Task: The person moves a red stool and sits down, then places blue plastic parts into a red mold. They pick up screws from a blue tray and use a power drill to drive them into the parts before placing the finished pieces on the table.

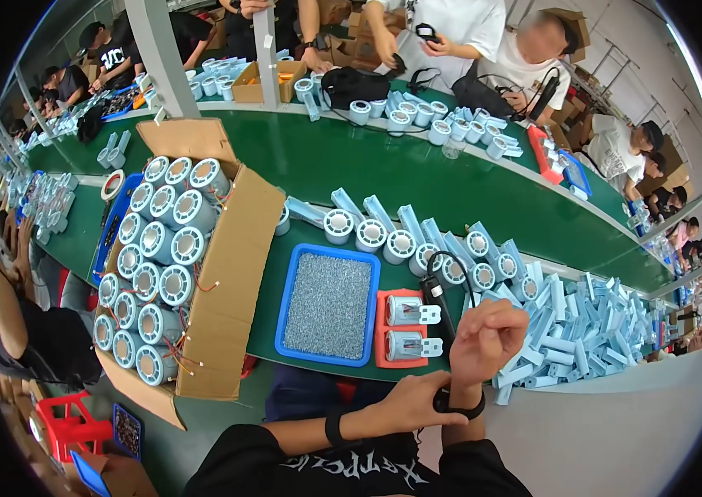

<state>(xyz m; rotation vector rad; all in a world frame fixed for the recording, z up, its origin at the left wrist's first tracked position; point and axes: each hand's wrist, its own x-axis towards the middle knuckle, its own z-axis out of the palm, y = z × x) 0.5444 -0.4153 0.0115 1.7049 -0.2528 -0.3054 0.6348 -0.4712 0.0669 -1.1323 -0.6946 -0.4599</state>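
Wristband (477, 411), black, sits around the right wrist, where the left hand (411, 401) grasps it between thumb and fingers; another dark band (333, 431) circles the left wrist. Raised above it, the right hand (489, 338) has its fingers loosely curled, and whether anything is inside cannot be told. Just beside the right hand, a black corded tool (434, 295) lies near a red fixture (381, 340) that holds two pale-blue cylindrical housings (405, 311) with white brackets. Left of the fixture, a blue tray (322, 360) full of tiny silvery pieces (328, 302) rests on the green surface (265, 321). Behind these runs a row of handled pale-blue cylinders (400, 246). An open cardboard box (231, 286) packed with similar cylinders (155, 238) stands farther left; pale-blue elongated parts (587, 331) are heaped at right.
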